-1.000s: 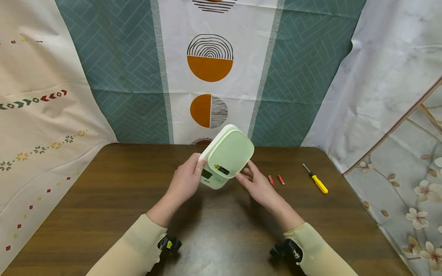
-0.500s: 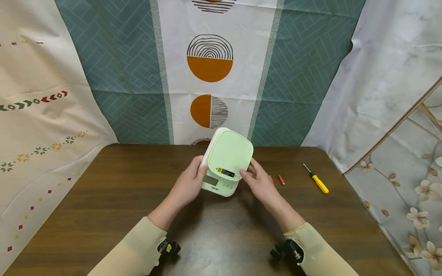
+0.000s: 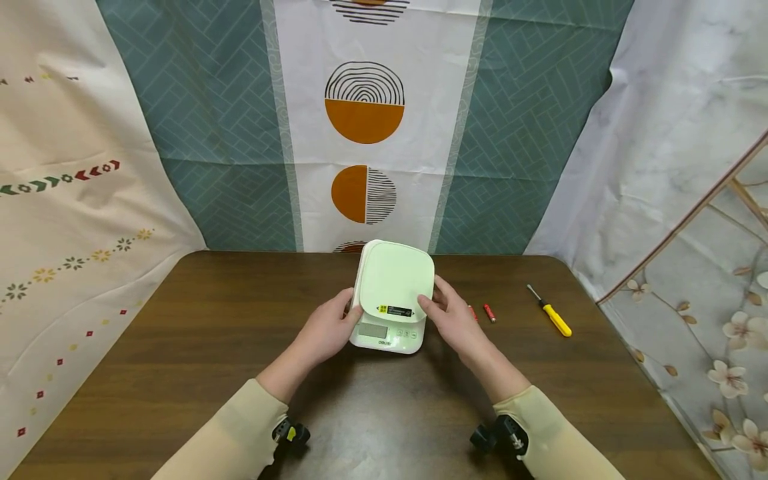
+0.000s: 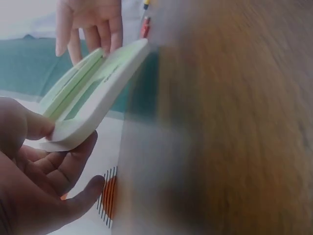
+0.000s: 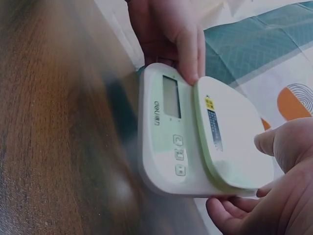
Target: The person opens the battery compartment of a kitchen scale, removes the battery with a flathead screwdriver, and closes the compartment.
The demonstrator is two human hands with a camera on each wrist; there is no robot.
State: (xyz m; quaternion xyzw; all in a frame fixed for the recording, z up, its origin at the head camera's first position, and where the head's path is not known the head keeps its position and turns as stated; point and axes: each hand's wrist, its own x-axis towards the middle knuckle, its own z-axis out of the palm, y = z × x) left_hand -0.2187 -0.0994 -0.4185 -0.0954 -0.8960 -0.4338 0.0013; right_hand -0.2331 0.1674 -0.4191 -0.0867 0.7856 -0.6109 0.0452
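Note:
A pale green and white kitchen scale [image 3: 393,280] is held up over the table between both hands, its platform side facing the head camera. My left hand [image 3: 327,327] grips its left edge, thumb on top and fingers underneath, as the left wrist view shows. On the opposite edge, my right hand [image 3: 453,323] holds it with the thumb on the platform and the fingers below. The right wrist view shows a blank grey display [image 5: 171,96], several buttons and a black and yellow label [image 5: 214,128]. The scale's underside is hidden.
Two small red batteries lie right of the right hand; one battery [image 3: 489,313] shows fully, the other is partly covered by the hand. Farther right is a screwdriver [image 3: 556,320] with a yellow handle. Patterned cloths hang behind and beside the brown wooden table [image 3: 210,360].
The scale has turned upright from its tilt and come lower and nearer, its display end now facing the person. The right thumb has shifted onto the platform. Both hands keep hold.

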